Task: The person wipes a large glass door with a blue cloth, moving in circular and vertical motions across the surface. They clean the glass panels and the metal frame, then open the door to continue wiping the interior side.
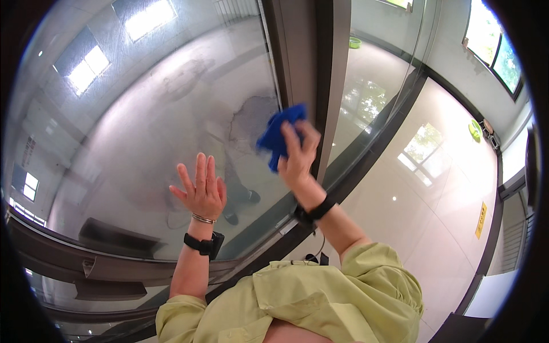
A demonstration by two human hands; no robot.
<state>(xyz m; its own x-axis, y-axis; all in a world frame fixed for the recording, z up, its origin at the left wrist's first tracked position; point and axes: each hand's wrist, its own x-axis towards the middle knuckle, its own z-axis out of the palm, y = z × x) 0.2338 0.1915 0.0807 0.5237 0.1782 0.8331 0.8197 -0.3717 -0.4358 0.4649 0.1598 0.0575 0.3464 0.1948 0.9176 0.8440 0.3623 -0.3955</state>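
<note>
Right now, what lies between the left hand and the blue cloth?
In the head view, only the glass panel shows between the left hand and the blue cloth; no loose object is visible there.

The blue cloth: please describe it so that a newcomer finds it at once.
A large glass pane fills the left half of the picture. At the brownish frame along its right edge, the right hand holds a crumpled cloth. Its deep blue sets it apart from the frame and the yellow-green shirt.
</note>
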